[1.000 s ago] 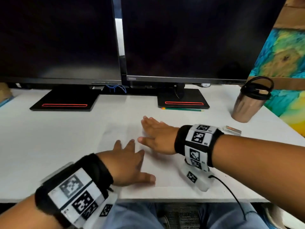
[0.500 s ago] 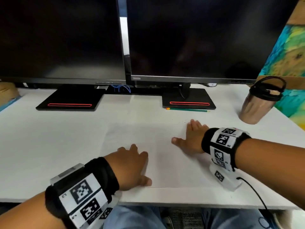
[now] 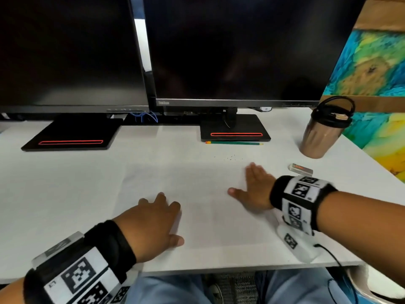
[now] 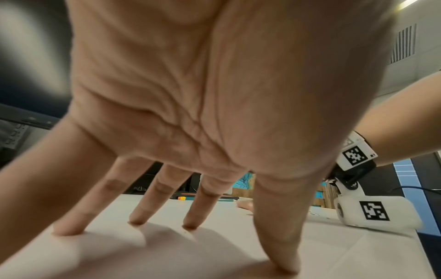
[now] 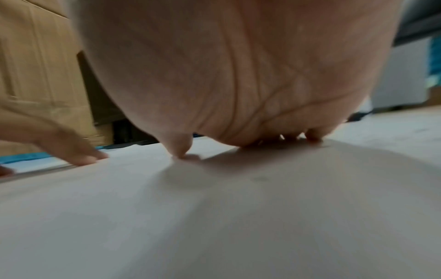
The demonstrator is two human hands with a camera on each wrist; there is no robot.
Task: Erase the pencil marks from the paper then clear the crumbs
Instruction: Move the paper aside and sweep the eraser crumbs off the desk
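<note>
- Bare forearms, no sleeves.
- Left wrist (image 3: pixel 87 260): a wide black band carrying white plates printed with black square-code markers.
- Right wrist (image 3: pixel 300 194): the same black band and marker plates, with a white camera housing (image 3: pixel 293 242) hung beneath, itself marked, and a thin black cable (image 3: pixel 335 262) trailing from it.
- Blue jeans (image 3: pixel 171 290) on the legs.

white paper (image 3: pixel 197 187) lies flat on the desk, dark crumbs (image 3: pixel 230 158) scattered just beyond its far edge.
</note>
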